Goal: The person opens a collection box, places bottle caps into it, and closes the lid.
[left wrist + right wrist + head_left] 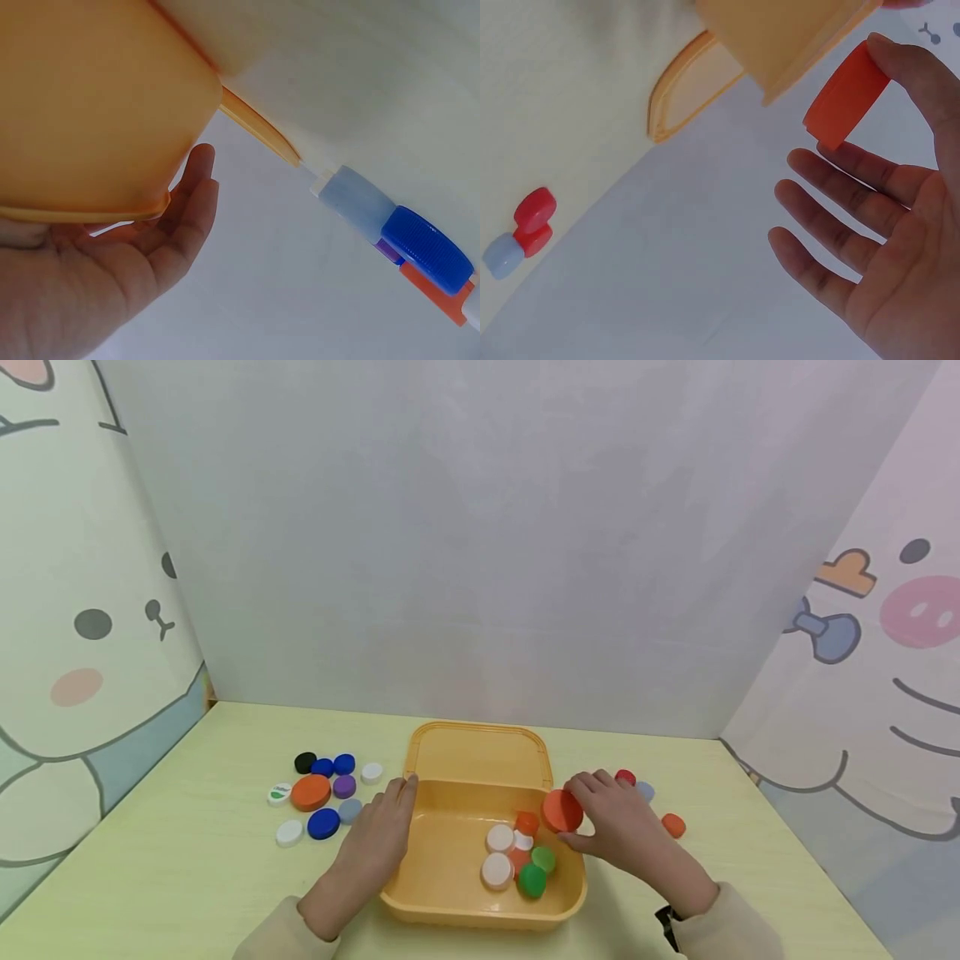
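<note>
On the pale yellow counter (172, 877) stands an open yellow-orange box (480, 917), which could skid, I judge, if knocked, since the left grip (378, 827) only rests loose-fingered along its left rim, grasping nothing else. The matching lid (480, 756) lies behind it. The right grip (618, 818) is closed to a cap's width: thumb and index finger pinch a large red-orange cap (562, 811) by its edge, the other fingers held away, at the box's far right corner; whether it is wholly inside the rim I cannot tell. So narrow a hold may let the cap pivot or slip, and letting go too far right could send it off the rim onto the counter. Of writing, only the printed white cap (280, 794) at left shows any: a green mark with lettering too small to read.
</note>
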Demonstrator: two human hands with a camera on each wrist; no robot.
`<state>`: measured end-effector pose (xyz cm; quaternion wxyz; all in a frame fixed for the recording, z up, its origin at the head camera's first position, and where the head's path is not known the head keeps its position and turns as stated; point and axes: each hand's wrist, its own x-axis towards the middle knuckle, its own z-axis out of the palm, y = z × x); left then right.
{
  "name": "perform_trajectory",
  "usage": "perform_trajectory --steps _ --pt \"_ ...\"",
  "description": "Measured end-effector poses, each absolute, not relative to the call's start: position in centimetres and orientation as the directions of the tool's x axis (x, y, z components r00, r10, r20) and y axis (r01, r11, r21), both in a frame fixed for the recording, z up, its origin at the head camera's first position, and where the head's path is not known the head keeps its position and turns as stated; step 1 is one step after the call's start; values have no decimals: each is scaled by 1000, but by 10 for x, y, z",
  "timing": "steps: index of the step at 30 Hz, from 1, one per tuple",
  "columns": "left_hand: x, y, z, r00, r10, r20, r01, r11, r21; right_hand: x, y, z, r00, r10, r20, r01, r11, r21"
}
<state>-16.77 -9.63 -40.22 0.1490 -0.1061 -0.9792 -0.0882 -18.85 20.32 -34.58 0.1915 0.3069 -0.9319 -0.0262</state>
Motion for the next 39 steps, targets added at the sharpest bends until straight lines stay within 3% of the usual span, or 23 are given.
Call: perform_trajectory --steps 12,39 --pt "-167 -96 -401 -940 176 292 230 959 164 -184 176 -363 -778 -614 134 -599 789 138" --pt "-167 -96 -400 -947 169 272 222 959 175 -187 175 -378 -743 -652 152 -636 758 143"
